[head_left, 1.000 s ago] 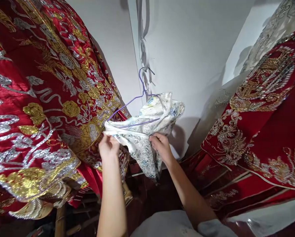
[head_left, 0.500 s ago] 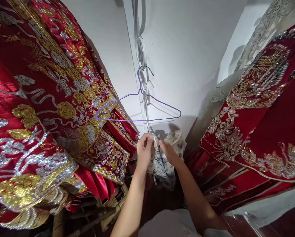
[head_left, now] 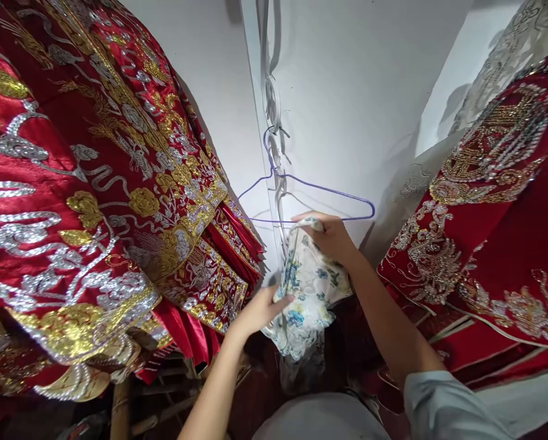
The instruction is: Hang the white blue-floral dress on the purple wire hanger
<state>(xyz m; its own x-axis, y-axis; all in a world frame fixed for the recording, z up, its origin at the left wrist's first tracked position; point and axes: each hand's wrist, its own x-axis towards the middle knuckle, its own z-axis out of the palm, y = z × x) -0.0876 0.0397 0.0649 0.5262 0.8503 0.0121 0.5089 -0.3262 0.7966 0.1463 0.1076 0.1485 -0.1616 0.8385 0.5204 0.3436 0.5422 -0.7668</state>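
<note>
A white floral garment [head_left: 311, 287] with blue and yellow-green flowers hangs bunched between my hands; its exact kind cannot be made out. My right hand [head_left: 331, 235] grips its top edge, fingers closed over the cloth. Lower down, my left hand [head_left: 262, 311] pinches the garment's left side. Just above is a purple hanger [head_left: 329, 190], hooked on a white ring. Its lower bar passes at the level of my right hand, and whether my fingers touch it I cannot tell. Part of the hanger's left end is hidden against the red clothing.
On the left hangs a red robe [head_left: 140, 201] with gold and silver embroidery. A red beaded garment [head_left: 498, 226] stands out on the right. White rings [head_left: 273, 101] hang in a column along the white wall [head_left: 356, 91]. Bamboo-like poles [head_left: 120, 397] show at lower left.
The floral garment has been raised and spread, showing more of its print. My right hand has moved up to the hanger's bar, and my left hand lower. The hanger appears turned and shifted right.
</note>
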